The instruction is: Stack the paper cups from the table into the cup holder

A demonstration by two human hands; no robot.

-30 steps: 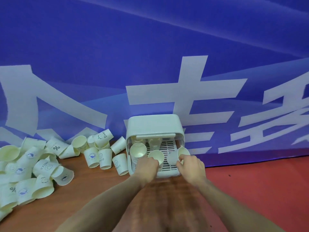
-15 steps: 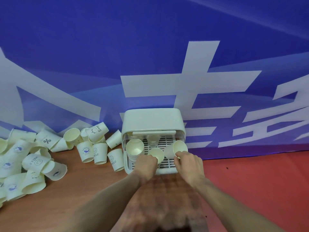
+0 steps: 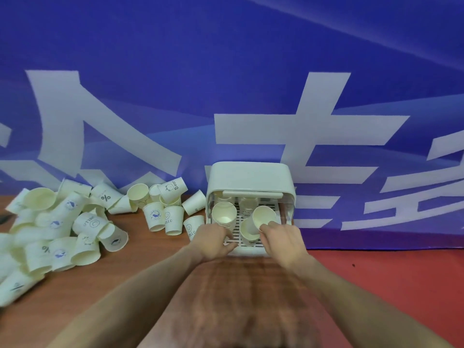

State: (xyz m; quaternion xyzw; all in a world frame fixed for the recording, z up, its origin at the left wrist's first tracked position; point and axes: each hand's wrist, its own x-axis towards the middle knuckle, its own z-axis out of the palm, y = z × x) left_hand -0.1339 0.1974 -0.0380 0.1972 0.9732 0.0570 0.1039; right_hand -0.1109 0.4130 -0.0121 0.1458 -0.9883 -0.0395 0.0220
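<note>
The white cup holder stands against the blue banner with its slatted tray pulled out toward me. A stack of paper cups stands at the tray's left. My right hand pinches the rim of a tilted paper cup, which sits just above another cup standing mid-tray. My left hand rests at the tray's front left edge, fingers pointing toward that mid-tray cup, and holds nothing. More cups show dimly at the back of the holder.
Several loose printed paper cups stand and lie just left of the holder. A larger heap covers the wooden table's left side. Red floor lies to the right, beyond the table edge.
My left hand has let go of the cup it held, which now stands mid-tray. My right hand has carried its cup left and tipped it over that cup.
</note>
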